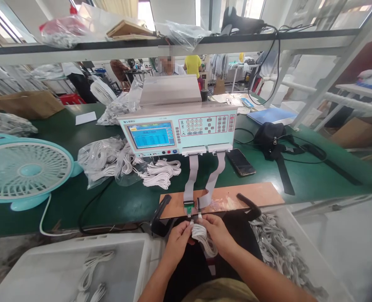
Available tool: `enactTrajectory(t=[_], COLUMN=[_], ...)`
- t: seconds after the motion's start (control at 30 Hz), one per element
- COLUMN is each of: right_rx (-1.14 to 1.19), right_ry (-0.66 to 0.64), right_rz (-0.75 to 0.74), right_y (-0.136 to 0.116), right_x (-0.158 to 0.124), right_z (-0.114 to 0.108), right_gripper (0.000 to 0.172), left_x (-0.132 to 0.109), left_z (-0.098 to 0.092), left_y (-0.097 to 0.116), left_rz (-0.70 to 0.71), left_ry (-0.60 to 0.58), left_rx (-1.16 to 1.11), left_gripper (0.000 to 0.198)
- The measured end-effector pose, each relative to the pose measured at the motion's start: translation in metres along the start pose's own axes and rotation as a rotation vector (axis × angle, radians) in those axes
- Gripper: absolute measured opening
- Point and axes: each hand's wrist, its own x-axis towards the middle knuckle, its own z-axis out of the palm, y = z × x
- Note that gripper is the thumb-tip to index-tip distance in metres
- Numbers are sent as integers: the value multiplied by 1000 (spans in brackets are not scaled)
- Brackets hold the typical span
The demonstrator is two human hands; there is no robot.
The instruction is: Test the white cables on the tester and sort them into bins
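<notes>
A coiled white cable (204, 240) hangs between my two hands, just past the table's front edge. My left hand (180, 237) is closed on one end of it, below a small green circuit board (189, 209). With closed fingers, my right hand (216, 231) grips the other end near a connector at the tip of the right ribbon cable (211, 184). Whether that plug is fully seated I cannot tell. The left ribbon cable (191, 178) runs from the board up to a bench tester (178, 132) with a lit blue screen.
An orange-brown board (236, 195) lies along the table edge. White bins with coiled cables stand at left (142, 251) and right (311, 239). A turquoise fan (29, 170), bagged cables (102, 157), a loose cable bundle (161, 172), a phone (241, 162) and a black bag (270, 138) surround the tester.
</notes>
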Motion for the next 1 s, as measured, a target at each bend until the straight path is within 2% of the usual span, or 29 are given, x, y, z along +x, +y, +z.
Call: enactTrajectory(t=[0.07, 0.17, 0.4, 0.67, 0.8, 1.0], right_rx=[30, 40, -61, -92, -90, -111], right_ry=[23, 33, 4, 28, 35, -8], right_rz=[1, -21, -53, -32, -49, -53], right_y=[1, 0, -5, -9, -13, -10], right_x=[1, 2, 2, 1, -2, -5], right_z=[2, 4, 1, 2, 4, 3], right_gripper=[36, 36, 37, 37, 33, 23], left_x=[3, 6, 6, 4, 5, 6], left_z=[-4, -2, 8, 14, 19, 21], left_y=[-2, -7, -15, -16, -15, -12], left_rz=[65, 130, 123, 123, 127, 100], left_ry=[9, 102, 209, 292, 289, 322], left_rx=[39, 27, -44, -125, -197, -84], left_gripper=[30, 27, 29, 29, 28, 32])
